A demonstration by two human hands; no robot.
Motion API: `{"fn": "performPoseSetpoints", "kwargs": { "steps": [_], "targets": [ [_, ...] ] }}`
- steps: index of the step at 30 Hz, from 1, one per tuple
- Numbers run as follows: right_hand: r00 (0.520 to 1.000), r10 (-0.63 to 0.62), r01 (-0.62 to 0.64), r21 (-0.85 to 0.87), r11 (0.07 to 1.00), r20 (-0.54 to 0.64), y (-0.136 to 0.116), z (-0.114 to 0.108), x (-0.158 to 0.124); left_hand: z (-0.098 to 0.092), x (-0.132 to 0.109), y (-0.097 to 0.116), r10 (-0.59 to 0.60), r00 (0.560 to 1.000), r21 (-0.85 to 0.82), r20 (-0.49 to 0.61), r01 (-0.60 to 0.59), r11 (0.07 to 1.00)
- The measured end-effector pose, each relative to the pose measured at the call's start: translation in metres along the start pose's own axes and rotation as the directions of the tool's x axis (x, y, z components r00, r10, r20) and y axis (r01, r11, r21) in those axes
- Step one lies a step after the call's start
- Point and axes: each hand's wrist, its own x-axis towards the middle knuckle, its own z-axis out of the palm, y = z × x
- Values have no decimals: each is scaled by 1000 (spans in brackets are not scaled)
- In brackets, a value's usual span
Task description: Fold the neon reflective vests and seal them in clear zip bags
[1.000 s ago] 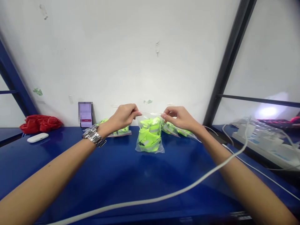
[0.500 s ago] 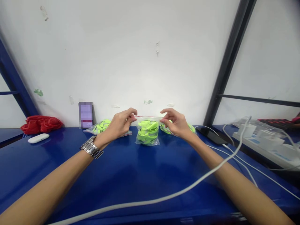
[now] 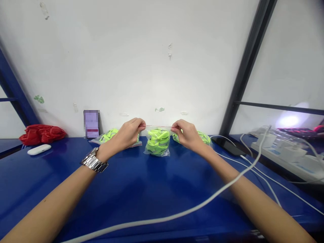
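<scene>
A clear zip bag (image 3: 157, 141) stuffed with neon-green bands stands on the blue table (image 3: 141, 189) near the wall. My left hand (image 3: 129, 132) pinches the bag's top left corner. My right hand (image 3: 184, 133) pinches the top right corner, so the red-lined zip edge is stretched straight between them. A metal watch (image 3: 94, 162) sits on my left wrist. Two more bags of green bands lie behind my hands, one on the left (image 3: 108, 135) and one on the right (image 3: 204, 136).
A white cable (image 3: 177, 212) runs across the table's front. A dark phone (image 3: 227, 145) and a power strip (image 3: 286, 152) lie to the right. At the left are a red bundle (image 3: 42, 132), a white case (image 3: 39, 149) and a small propped card (image 3: 91, 123).
Both hands have carried the bag farther from me toward the wall and lowered it. The fingers of each hand have closed tighter on the zip edge.
</scene>
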Motion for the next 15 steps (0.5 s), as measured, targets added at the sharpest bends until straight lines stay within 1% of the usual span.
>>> {"fn": "performPoseSetpoints", "kwargs": {
  "steps": [8,11,15],
  "targets": [
    [1000,-7,7,-4,1000,28,-6,0,3,-4,-8,-12,56,997,35,51,-57,998],
    [999,-22,22,-2,1000,37,-7,0,3,-4,-9,-13,79,995,49,68,-83,995],
    [998,-50,51,-16,999,38,-5,0,2,-5,-11,-11,99,993,61,64,-103,993]
  ]
}}
